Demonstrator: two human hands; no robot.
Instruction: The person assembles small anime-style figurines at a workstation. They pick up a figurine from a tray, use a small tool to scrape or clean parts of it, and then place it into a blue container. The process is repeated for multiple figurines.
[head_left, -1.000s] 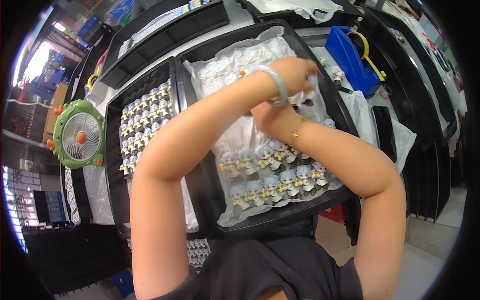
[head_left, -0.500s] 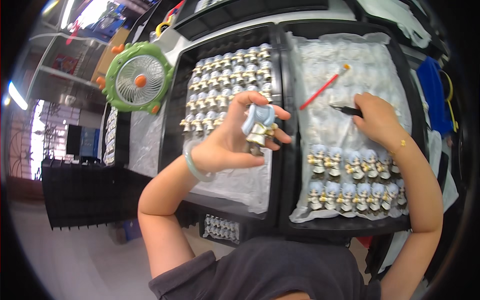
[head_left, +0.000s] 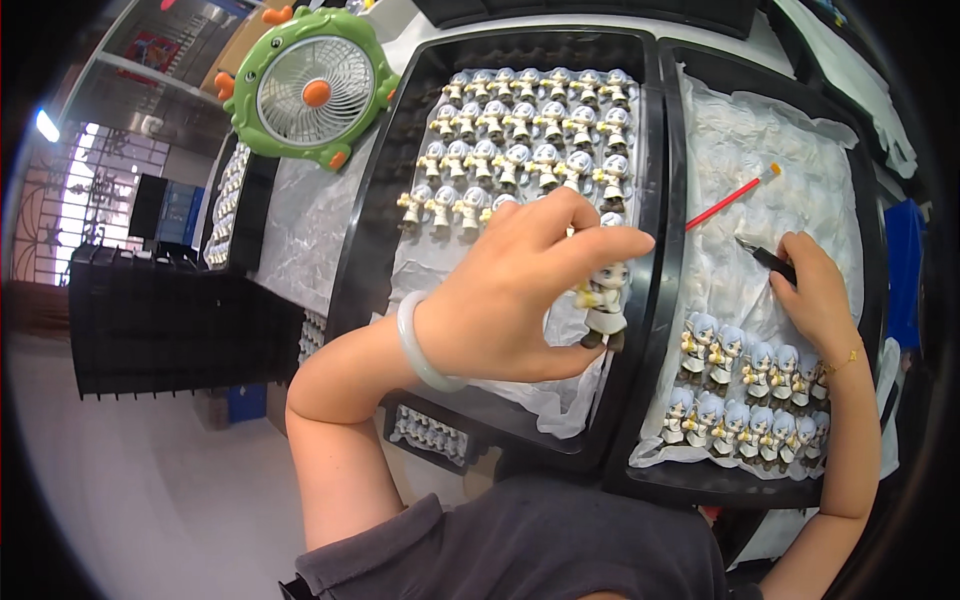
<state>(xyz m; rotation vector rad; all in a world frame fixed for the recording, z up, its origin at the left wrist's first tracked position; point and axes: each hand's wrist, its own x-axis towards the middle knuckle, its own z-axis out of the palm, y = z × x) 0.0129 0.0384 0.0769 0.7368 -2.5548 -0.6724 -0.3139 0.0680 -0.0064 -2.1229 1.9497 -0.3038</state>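
My left hand (head_left: 505, 285) is closed on a small figurine (head_left: 605, 305) with pale blue-white hair, a white and gold outfit and dark feet, held upright between thumb and fingertips. It is over the near right part of the left black tray (head_left: 655, 130), above the figurines standing in rows there. My right hand (head_left: 818, 295) grips a black-handled tool (head_left: 770, 262) with a thin pointed metal tip, perhaps a craft knife. That hand rests over the wrapping sheet (head_left: 740, 270) in the right black tray (head_left: 730, 488). Two rows of similar figurines (head_left: 748, 432) stand on the sheet's near part.
A red brush (head_left: 724, 203) lies on the right tray's sheet. The green fan (head_left: 315, 90) stands beyond the left tray's far left corner. A black crate (head_left: 170, 320) is at left. Another tray of figurines (head_left: 430, 435) sits lower down, and a blue bin (head_left: 905, 270) is at far right.
My left hand has turned the figurine from its back to its front and lowered it slightly. My right hand keeps the black-handled tool over the sheet. The whole view has shifted.
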